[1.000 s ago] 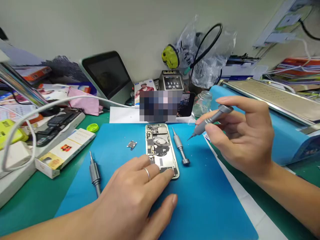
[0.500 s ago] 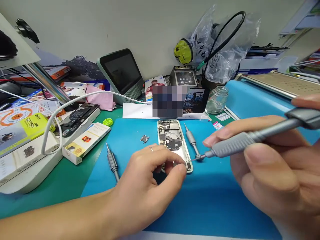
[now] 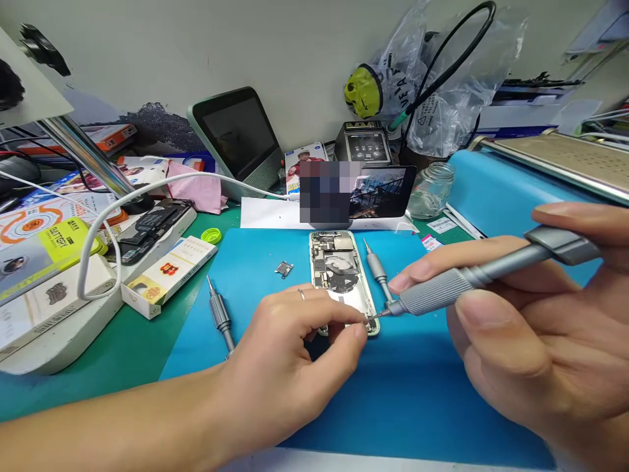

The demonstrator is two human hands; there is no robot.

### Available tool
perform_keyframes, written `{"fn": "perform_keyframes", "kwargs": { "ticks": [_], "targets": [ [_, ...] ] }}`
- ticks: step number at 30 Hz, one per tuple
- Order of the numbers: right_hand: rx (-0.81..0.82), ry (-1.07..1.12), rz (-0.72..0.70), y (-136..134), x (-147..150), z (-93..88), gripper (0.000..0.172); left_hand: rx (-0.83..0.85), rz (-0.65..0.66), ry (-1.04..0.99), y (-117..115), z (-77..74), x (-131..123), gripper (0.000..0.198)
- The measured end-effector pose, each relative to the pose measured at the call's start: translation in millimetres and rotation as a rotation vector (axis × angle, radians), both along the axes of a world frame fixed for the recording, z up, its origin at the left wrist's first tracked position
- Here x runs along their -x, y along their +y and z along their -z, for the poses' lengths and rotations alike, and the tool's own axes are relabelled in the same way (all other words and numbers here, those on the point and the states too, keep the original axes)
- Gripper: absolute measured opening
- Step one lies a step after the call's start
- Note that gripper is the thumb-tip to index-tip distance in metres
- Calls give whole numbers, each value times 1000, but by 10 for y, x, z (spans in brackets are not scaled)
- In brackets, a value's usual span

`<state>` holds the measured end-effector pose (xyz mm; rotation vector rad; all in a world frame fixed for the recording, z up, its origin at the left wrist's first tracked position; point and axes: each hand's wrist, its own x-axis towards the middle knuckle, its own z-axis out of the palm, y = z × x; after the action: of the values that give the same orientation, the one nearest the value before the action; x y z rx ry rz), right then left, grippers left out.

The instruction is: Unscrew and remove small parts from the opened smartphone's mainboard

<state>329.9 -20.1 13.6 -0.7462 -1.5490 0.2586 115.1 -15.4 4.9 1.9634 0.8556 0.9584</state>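
An opened phone (image 3: 354, 303) lies on the blue mat (image 3: 393, 400), with circuit parts at its far end and a bare pale area nearer me. My left hand (image 3: 299, 354) rests over its near end, thumb and index finger pinched together at the lower right corner. Whatever is between those fingertips is too small to make out. My right hand (image 3: 521, 328) grips a grey precision screwdriver (image 3: 442, 288), tilted, its tip at the phone's lower right edge beside my left fingertips.
A second screwdriver (image 3: 377, 267) lies right of the phone, and another (image 3: 221, 314) to the left. A small metal part (image 3: 284, 269) sits on the mat. Boxes (image 3: 170, 274) and a white cable (image 3: 157, 180) crowd the left; a glass jar (image 3: 431, 191) stands behind.
My right hand has moved left and slightly down with the screwdriver, bringing its tip onto the phone's lower right edge. The left hand stays nearly in place, still pinching.
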Motion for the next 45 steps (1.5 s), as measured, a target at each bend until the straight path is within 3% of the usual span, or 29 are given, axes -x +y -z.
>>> {"fn": "perform_keyframes", "kwargs": {
  "ticks": [6, 11, 17, 23, 39, 45],
  "targets": [
    [2, -39, -78, -2, -46, 42, 83, -1, 21, -8, -1, 2, 5, 18],
    [6, -65, -45, -3, -70, 24, 80, -7, 36, -16, 4, 20, 7, 21],
    [9, -90, -93, 9, -55, 36, 89, -3, 37, -15, 7, 11, 4, 21],
    [19, -4, -45, -4, 41, 15, 82, 11, 62, -26, 3, 0, 10, 23],
    [8, -42, -44, 22, 104, -109, 66, 27, 80, -42, 8, 12, 14, 26],
    [27, -241, -12, 18, 35, -170, 77, 28, 102, -28, 3, 20, 28, 26]
  ]
}}
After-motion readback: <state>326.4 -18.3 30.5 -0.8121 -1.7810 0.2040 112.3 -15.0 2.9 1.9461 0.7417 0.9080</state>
